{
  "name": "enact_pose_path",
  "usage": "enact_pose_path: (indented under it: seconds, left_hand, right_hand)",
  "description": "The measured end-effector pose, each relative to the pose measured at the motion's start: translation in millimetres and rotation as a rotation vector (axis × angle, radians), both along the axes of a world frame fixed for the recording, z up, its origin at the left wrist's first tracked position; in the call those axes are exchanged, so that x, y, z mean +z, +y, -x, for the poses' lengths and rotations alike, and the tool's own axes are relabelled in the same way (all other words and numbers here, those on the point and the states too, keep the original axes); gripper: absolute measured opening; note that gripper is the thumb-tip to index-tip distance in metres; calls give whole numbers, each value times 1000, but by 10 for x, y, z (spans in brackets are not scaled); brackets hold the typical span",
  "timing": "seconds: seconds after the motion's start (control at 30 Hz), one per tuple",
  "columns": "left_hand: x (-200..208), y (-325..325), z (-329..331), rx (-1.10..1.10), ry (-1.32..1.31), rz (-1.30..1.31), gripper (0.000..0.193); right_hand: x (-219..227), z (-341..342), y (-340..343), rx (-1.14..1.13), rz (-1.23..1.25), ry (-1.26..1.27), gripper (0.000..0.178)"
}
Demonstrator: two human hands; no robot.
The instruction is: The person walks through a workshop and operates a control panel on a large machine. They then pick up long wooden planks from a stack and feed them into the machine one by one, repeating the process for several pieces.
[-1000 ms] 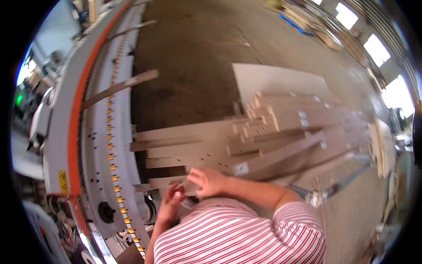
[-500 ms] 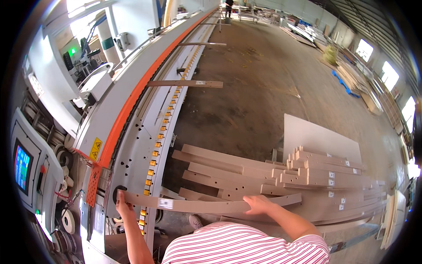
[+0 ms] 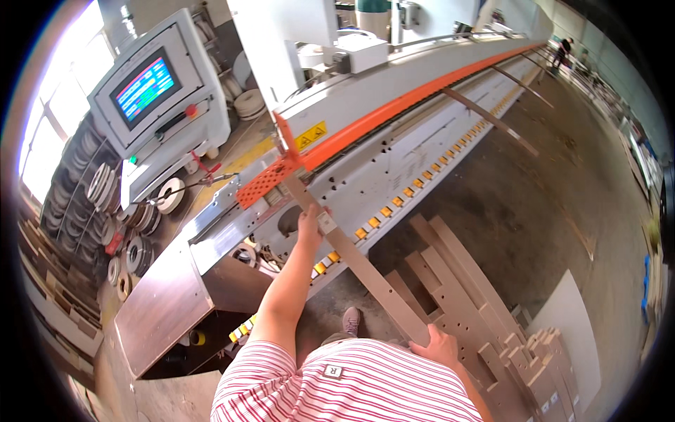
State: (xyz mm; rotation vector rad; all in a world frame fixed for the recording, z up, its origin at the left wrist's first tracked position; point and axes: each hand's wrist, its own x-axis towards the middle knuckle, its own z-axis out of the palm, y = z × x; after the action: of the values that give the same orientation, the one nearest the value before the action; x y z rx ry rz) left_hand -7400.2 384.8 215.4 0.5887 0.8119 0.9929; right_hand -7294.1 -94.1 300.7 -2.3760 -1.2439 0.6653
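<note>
A long, narrow brown board (image 3: 367, 273) with a few small holes and a white label slants from near my body to the edge-banding machine. Its far end sits at the machine's infeed, beside the perforated orange guard (image 3: 266, 184). My left hand (image 3: 308, 226) grips the board's left edge near the label, over the machine bed (image 3: 346, 198). At the near end, my right hand (image 3: 437, 347) is closed around the board, some of its fingers hidden underneath. Yellow rollers (image 3: 386, 211) line the bed's outer edge, and the board crosses over them.
Stacked brown boards (image 3: 464, 309) lie at my right, with a large pale panel (image 3: 573, 337) beyond. A control panel with a lit screen (image 3: 146, 90) stands left. Edging-tape rolls (image 3: 140, 254) crowd the floor. Another strip (image 3: 492, 119) juts from the machine farther along; a distant person (image 3: 562, 53) stands there.
My view has turned left toward the machine's infeed. The board, earlier held crosswise before me, now points away with its far end at the orange guard. Both hands still hold it.
</note>
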Motion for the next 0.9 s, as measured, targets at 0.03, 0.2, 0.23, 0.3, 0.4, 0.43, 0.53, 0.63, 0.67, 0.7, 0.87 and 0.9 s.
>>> enact_pose_path:
  seconds: [0.03, 0.2, 0.23, 0.3, 0.4, 0.43, 0.53, 0.63, 0.67, 0.7, 0.87, 0.9]
  left_hand:
    - [43, 8, 13, 13, 11, 1, 28]
    - [136, 80, 43, 18, -6, 30, 27]
    - [150, 80, 37, 14, -14, 38, 28]
    - [160, 117, 16, 34, 59, 37, 32]
    - [289, 109, -71, 70, 164, 63, 34]
    - [284, 107, -84, 82, 189, 51, 34]
    - [282, 130, -113, 102, 235, 48, 35]
    - [198, 187, -107, 95, 234, 48, 35]
    - [170, 207, -105, 90, 227, 44, 35]
    - [143, 225, -97, 95, 240, 56, 37]
    - [275, 196, -217, 98, 237, 75, 41]
    - [280, 193, -246, 111, 249, 75, 40]
  right_hand:
    - [-8, 6, 86, 2, -47, -12, 57]
    - [45, -36, 380, 87, -85, -66, 61]
    - [69, -51, 402, 103, -77, -73, 62]
    - [92, -77, 465, 109, -64, -52, 63]
    - [121, -114, 504, 101, -40, -29, 63]
    - [133, -118, 507, 97, -30, -20, 63]
    - [177, -133, 544, 94, -13, -6, 64]
    - [110, -163, 555, 96, -14, -6, 64]
    - [113, -171, 566, 97, -7, -1, 64]
    - [135, -174, 577, 99, 1, 3, 65]
    - [148, -272, 609, 86, 18, -12, 66]
    - [144, -318, 615, 88, 9, -11, 66]
